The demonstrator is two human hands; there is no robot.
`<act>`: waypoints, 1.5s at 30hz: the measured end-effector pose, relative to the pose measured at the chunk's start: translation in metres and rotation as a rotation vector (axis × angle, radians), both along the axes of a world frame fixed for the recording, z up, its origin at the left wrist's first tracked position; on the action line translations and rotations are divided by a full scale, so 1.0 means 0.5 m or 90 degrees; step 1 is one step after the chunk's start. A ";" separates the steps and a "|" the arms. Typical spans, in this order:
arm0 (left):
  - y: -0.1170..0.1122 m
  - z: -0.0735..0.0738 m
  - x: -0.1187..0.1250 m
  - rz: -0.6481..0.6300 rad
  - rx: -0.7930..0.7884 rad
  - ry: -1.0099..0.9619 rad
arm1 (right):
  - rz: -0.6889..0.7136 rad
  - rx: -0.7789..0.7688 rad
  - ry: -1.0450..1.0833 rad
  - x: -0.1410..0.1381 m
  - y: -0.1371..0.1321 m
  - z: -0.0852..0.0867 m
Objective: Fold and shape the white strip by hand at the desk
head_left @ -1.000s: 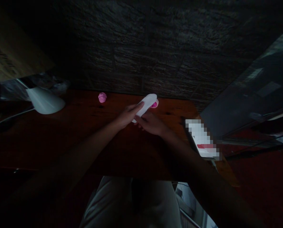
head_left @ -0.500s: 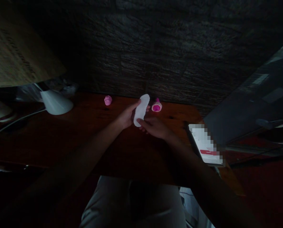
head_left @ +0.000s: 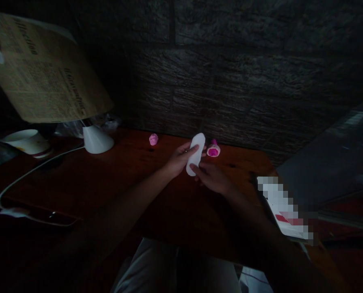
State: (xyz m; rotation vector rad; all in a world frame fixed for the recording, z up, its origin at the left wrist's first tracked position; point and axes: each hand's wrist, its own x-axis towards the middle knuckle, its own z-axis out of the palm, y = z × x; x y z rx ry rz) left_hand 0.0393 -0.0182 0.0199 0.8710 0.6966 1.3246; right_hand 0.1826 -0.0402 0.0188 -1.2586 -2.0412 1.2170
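A flat white oblong piece [head_left: 197, 142] with rounded ends is held tilted over the table; its material is hard to tell in the dim light. My left hand [head_left: 181, 159] grips it from the left, thumb lying across its face and fingertips showing past the right edge. My right hand [head_left: 211, 177] pinches its lower end, thumb on top and fingers partly hidden beneath. Just right of the piece lies a pale pink, cup-like form [head_left: 213, 150] with a magenta inside and a magenta tip behind. Farther left rests a small pink lump [head_left: 153, 139].
On the left stand a lamp with a white base [head_left: 97, 140] and a printed shade [head_left: 56, 77], plus a paper cup [head_left: 29, 142]. A white cable [head_left: 31, 169] crosses the wooden table [head_left: 132, 162]. A lit tablet-like screen [head_left: 281, 207] lies right; a dark brick wall [head_left: 230, 81] rises behind.
The view has turned left, so everything sits farther right and lower. My left thumb has slid from the white piece's edge onto its face. Both hands keep holding it.
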 end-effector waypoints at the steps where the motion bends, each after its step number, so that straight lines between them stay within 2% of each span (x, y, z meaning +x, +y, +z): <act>1: 0.000 0.000 0.001 -0.003 -0.001 0.000 | 0.003 -0.001 0.006 0.001 0.000 -0.001; 7: 0.006 -0.016 0.005 -0.066 -0.059 0.056 | 0.033 -0.026 0.024 0.004 0.002 0.002; 14: 0.005 -0.027 0.002 -0.080 0.012 0.084 | -0.001 -0.037 0.091 0.001 0.004 -0.003; 18: 0.005 -0.026 0.000 -0.093 0.019 0.082 | 0.019 -0.047 0.098 0.003 0.006 0.000; 22: 0.010 -0.031 -0.003 -0.138 -0.011 0.122 | -0.018 -0.063 0.138 0.004 0.009 -0.002; 27: 0.012 -0.041 -0.005 -0.092 0.019 0.132 | -0.035 -0.085 0.156 0.008 0.014 -0.011; 30: 0.013 -0.046 -0.007 -0.114 0.049 0.132 | -0.021 -0.074 0.156 0.011 0.016 -0.014; 34: 0.009 -0.038 -0.005 -0.121 0.023 0.116 | -0.031 -0.081 0.167 0.009 0.016 -0.014; 40: 0.000 -0.010 -0.005 -0.074 -0.042 0.054 | -0.054 -0.060 0.192 0.003 0.010 -0.010; 45: 0.004 -0.019 -0.003 -0.097 -0.010 0.057 | -0.060 -0.058 0.210 0.004 0.008 -0.008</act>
